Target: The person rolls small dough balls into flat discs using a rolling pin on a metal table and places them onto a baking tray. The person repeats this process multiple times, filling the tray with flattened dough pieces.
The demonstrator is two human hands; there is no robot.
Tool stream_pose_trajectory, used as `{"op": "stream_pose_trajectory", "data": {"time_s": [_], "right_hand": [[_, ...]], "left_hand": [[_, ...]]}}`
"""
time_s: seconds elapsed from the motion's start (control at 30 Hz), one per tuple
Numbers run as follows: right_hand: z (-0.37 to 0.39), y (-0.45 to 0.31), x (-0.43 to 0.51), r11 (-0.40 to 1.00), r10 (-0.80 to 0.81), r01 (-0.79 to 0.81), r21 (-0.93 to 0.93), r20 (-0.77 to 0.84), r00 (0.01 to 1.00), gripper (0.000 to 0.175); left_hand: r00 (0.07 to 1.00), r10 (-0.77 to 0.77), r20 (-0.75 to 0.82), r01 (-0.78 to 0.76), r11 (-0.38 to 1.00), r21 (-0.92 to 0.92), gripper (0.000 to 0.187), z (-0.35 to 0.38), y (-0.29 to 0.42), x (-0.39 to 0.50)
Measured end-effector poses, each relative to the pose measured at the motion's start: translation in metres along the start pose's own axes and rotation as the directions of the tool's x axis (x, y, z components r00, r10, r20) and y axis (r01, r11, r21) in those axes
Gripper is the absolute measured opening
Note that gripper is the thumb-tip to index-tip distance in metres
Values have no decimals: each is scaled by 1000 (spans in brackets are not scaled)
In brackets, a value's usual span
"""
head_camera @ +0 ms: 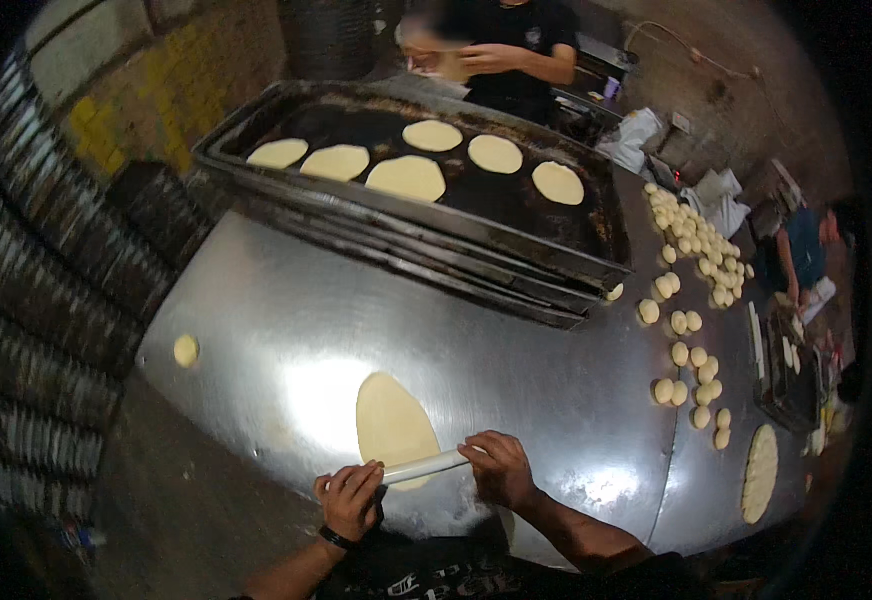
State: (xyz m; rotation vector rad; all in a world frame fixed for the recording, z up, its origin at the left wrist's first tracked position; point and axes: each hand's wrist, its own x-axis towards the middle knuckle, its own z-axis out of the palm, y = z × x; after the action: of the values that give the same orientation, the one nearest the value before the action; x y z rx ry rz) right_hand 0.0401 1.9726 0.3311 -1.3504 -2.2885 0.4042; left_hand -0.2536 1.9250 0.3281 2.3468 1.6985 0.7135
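Observation:
A white rolling pin (pixel 426 468) lies across the lower part of an oval sheet of dough (pixel 394 420) on the metal table. My left hand (pixel 350 501), with a black band at its wrist, grips the pin's left end. At the pin's right end my right hand (pixel 497 466) is closed around it. A small round piece of dough (pixel 186 350) rests near the table's left edge. Beyond the sheet, flat dough rounds (pixel 406 178) lie in the top one of the stacked dark baking trays (pixel 481 227).
Many dough balls (pixel 698 240) are spread over the right side of the metal table (pixel 541 360), with a long dough piece (pixel 760 474) at lower right. A person in black (pixel 518 67) stands behind the trays; another person (pixel 803 247) is at far right. Stacked trays (pixel 38 300) rise at left.

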Motion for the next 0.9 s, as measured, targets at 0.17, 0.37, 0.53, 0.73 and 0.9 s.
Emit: {"op": "stream_pose_trajectory", "data": {"time_s": [0.17, 0.37, 0.53, 0.73, 0.9], "right_hand": [[35, -26, 96, 906, 318, -287, -312, 51, 947, 51], [65, 3, 248, 915, 296, -259, -310, 78, 952, 64], [56, 11, 286, 992, 119, -104, 70, -281, 952, 45], [55, -10, 195, 982, 25, -83, -167, -325, 946, 42], [86, -30, 149, 980, 3, -11, -198, -39, 999, 44]], "left_hand": [[942, -260, 210, 260, 965, 31, 60, 3, -29, 66], [926, -294, 237, 230, 937, 265, 71, 4, -114, 188], [988, 96, 125, -93, 995, -30, 52, -13, -132, 183], [997, -64, -47, 70, 988, 140, 44, -21, -119, 99], [989, -131, -67, 146, 943, 301, 46, -25, -143, 127]]}}
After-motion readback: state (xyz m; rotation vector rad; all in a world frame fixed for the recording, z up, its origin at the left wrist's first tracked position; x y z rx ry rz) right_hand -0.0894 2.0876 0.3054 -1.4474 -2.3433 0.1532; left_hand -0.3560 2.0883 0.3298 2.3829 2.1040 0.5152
